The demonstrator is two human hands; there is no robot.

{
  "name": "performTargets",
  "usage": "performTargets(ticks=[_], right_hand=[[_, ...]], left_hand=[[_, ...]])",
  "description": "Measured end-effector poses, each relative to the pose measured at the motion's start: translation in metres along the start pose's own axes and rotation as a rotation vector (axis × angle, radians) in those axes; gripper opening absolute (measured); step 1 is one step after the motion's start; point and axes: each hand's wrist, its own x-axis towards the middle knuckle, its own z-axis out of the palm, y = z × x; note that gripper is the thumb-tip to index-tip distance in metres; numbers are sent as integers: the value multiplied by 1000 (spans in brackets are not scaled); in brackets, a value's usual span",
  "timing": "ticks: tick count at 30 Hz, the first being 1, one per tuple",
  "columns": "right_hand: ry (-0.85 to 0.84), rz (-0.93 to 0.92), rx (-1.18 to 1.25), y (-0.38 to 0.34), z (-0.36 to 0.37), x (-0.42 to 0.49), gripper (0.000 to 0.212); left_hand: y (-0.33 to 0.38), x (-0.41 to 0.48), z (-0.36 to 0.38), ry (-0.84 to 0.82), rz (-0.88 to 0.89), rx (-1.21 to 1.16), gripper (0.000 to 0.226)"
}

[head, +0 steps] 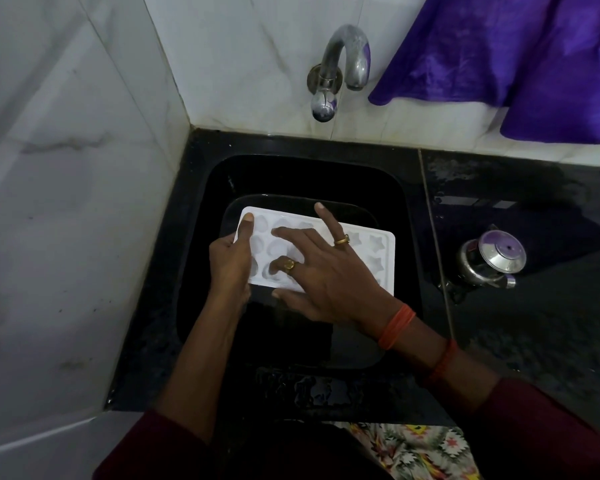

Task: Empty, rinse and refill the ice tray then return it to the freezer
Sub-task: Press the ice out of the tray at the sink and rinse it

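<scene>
A white ice tray [374,254] with shell and star shaped cups is held level over the black sink [194,216], cups facing up. My left hand [231,261] grips its left short edge, thumb lying on the rim. My right hand [323,271] lies spread over the tray's middle, its fingers reaching into the cups, thumb along the near edge. The right end of the tray shows star cups that look hollow. A steel tap [347,60] sticks out of the wall above the sink, and no water runs from it.
A steel pot with a lid [492,261] stands on the wet black counter [534,323] to the right of the sink. Purple cloth [520,57] hangs at the upper right. White marble tiles [66,168] close off the left and back.
</scene>
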Motion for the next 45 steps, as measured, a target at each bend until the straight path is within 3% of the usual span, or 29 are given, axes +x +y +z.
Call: performTargets(ticks=[10, 18, 31, 39, 45], right_hand=[[-48, -31, -40, -8, 9, 6, 29], [15, -4, -30, -1, 7, 9, 34], [-40, -20, -115, 2, 0, 13, 28], [-82, -7, -135, 0, 7, 16, 43], [-31, -44, -101, -2, 10, 18, 26]], left_hand=[[0, 0, -2, -2, 3, -8, 39], [1, 4, -1, 18, -13, 14, 42], [0, 7, 2, 17, -3, -6, 39], [3, 7, 4, 31, 12, -10, 39], [4, 11, 2, 48, 15, -5, 44]])
